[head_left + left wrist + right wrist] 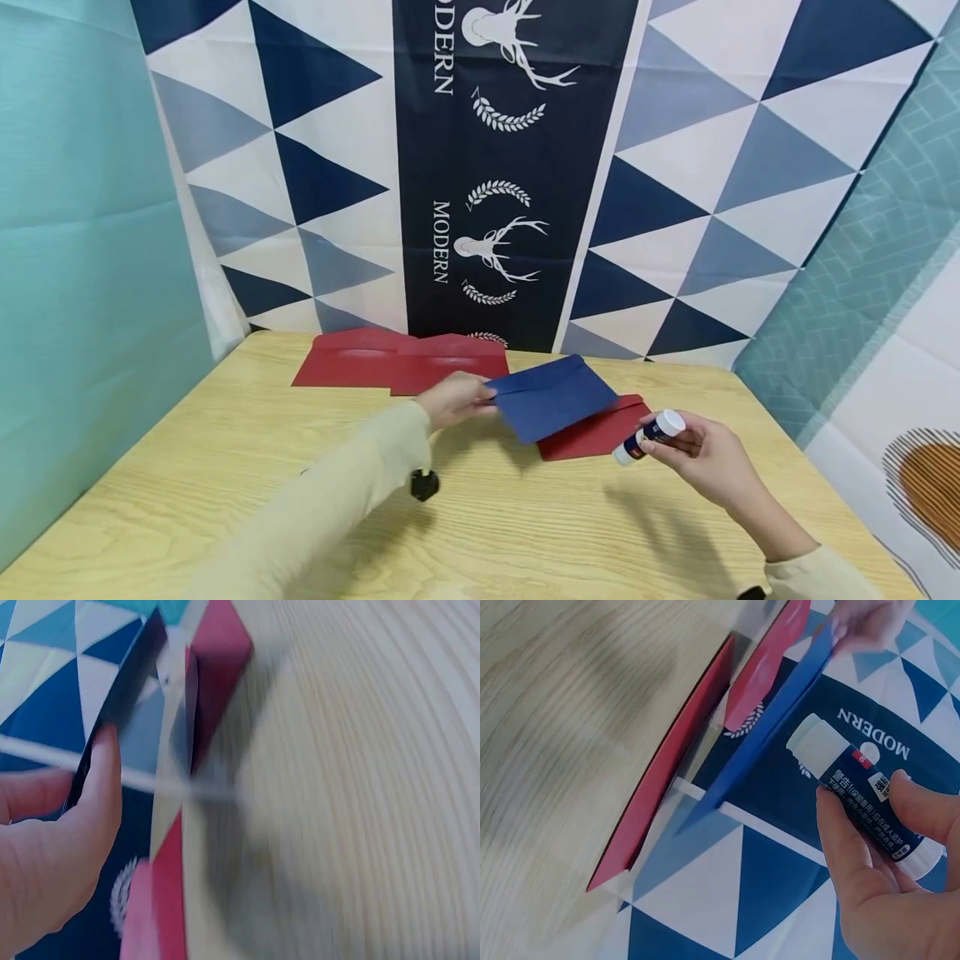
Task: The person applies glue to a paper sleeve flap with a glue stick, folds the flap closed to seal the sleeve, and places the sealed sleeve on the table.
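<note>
L hand (456,400) pinches blue env. (558,402) by edge, prob. keeping its face clear; R hand (708,461) grips glue stick (651,433).

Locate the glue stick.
In the head view, the glue stick is right of centre, held in the right hand, near the rightmost red envelope.
</note>
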Demonstrator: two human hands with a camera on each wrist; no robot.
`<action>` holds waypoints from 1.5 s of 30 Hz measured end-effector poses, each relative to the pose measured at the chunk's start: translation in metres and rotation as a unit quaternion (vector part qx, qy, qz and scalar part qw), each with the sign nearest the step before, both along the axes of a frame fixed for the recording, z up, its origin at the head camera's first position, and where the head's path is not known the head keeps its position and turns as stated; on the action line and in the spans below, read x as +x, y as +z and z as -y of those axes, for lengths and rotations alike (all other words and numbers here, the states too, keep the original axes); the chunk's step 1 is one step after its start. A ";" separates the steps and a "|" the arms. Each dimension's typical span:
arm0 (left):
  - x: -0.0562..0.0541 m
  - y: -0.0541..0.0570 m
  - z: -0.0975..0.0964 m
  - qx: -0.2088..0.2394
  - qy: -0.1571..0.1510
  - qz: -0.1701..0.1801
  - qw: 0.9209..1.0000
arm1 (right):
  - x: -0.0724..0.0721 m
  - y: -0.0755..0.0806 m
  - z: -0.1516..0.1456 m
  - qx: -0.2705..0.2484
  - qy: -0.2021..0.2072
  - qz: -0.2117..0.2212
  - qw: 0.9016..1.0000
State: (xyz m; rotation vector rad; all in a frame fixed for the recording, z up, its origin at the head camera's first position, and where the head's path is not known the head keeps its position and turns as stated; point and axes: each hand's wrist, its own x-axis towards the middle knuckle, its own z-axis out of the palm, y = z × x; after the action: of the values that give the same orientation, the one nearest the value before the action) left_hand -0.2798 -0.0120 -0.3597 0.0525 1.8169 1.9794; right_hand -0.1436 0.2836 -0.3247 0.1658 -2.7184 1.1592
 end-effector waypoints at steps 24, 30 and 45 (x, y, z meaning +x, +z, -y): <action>-0.005 -0.025 -0.045 -0.295 -0.042 -0.263 0.917 | -0.004 0.002 0.005 -0.020 0.003 0.013 1.000; -0.017 -0.014 -0.008 -0.320 -0.031 -0.283 0.904 | -0.005 0.002 0.005 -0.024 0.001 0.015 1.000; -0.034 -0.012 0.072 -0.650 -0.118 -0.302 0.688 | -0.009 0.000 0.009 0.014 -0.009 0.018 1.000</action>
State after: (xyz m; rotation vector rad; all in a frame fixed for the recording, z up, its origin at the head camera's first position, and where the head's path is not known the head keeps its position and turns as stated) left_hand -0.3142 -0.0844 -0.3721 0.4890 2.9944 0.1014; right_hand -0.1530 0.2750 -0.3246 0.1243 -2.7628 1.1292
